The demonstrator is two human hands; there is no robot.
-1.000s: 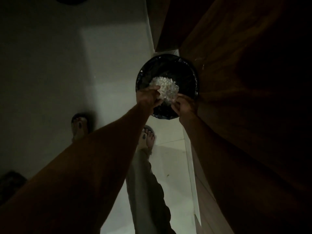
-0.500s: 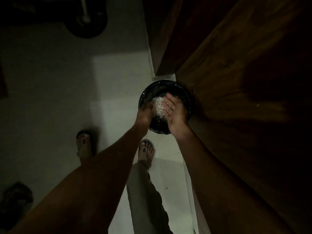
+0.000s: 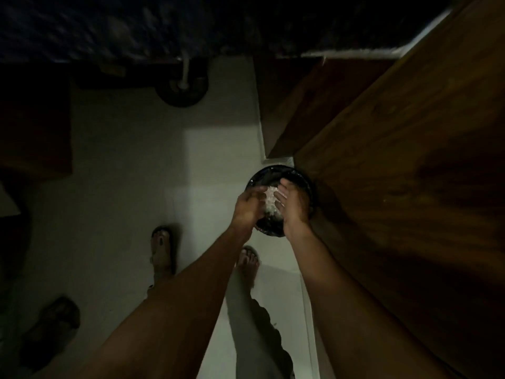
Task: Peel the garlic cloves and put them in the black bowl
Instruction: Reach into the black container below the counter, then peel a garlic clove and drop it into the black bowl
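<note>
Both my hands cup the pale garlic heap [image 3: 270, 199] over the black bowl [image 3: 306, 181], left hand [image 3: 248, 205] at 9, right hand [image 3: 293, 205] at 3, fingers loose, nothing pinched; light, papery, slippery bits, so scoop from underneath.

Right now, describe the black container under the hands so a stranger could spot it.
Follow the wooden cabinet down to its near corner on the pale floor. The round black container sits against it, beneath both hands. It alone holds a whitish heap.
</note>
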